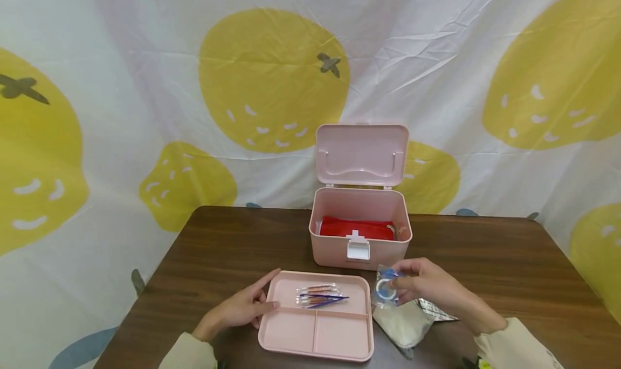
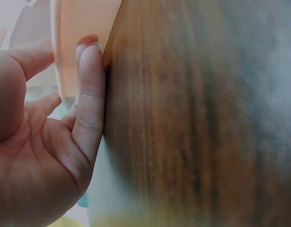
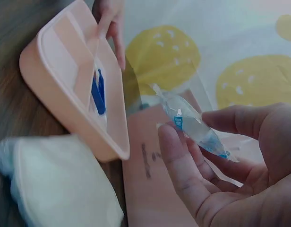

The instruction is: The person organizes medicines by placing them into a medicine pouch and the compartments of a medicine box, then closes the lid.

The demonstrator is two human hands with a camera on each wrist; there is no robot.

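My left hand (image 1: 241,305) grips the left side of a pink divided tray (image 1: 288,328), thumb at the rim. In the left wrist view, fingers (image 2: 91,90) lie along the tray's outer wall, close to the tabletop. My right hand (image 1: 432,285) pinches a small clear packet (image 3: 190,120) between thumb and fingers, raised near the tray's right edge. Through the plastic show a white ring and blue parts. Inside the tray's long back compartment lie several wrapped swab-like sticks (image 1: 317,289) and blue tweezers (image 1: 330,302); its two front compartments hold nothing.
Behind the tray stands a pink box (image 1: 335,253), its lid (image 1: 361,150) raised, with a red pouch (image 1: 339,227) inside. A whitish bagged bundle (image 1: 404,323) and a silvery packet (image 1: 436,311) lie on the brown table (image 1: 233,250) beneath my right hand. A fruit-print curtain hangs behind.
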